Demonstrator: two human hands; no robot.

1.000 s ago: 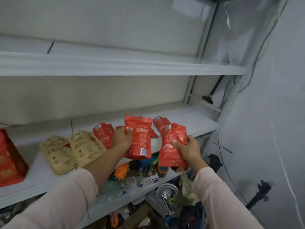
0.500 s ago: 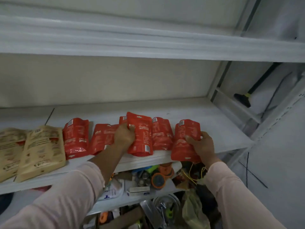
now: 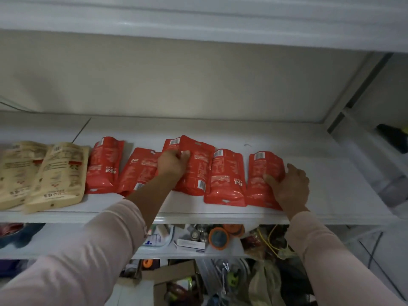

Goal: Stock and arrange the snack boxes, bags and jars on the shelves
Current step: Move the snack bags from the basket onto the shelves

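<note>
Several red snack pouches lie in a row on the white shelf point(image 3: 331, 173). My left hand point(image 3: 171, 162) grips the top of a red pouch point(image 3: 198, 168) that overlaps another one behind it. My right hand point(image 3: 291, 186) holds the rightmost red pouch point(image 3: 265, 171) by its lower right side, thumb on its face. Between them lies another red pouch point(image 3: 227, 180). Further left are two more red pouches point(image 3: 103, 166) point(image 3: 138, 171), then two tan pouches point(image 3: 59, 175) point(image 3: 15, 171).
The shelf's right part beyond the last pouch is bare. Another white shelf point(image 3: 198, 16) hangs close overhead. A lower shelf point(image 3: 187, 246) holds cluttered cans, an orange-lidded jar point(image 3: 218, 237) and small boxes. A black-handled tool point(image 3: 390, 138) sits at far right.
Both hands have moved the two red pouches from the shelf's front edge further onto the shelf, into the row. The camera has come closer and tilted down.
</note>
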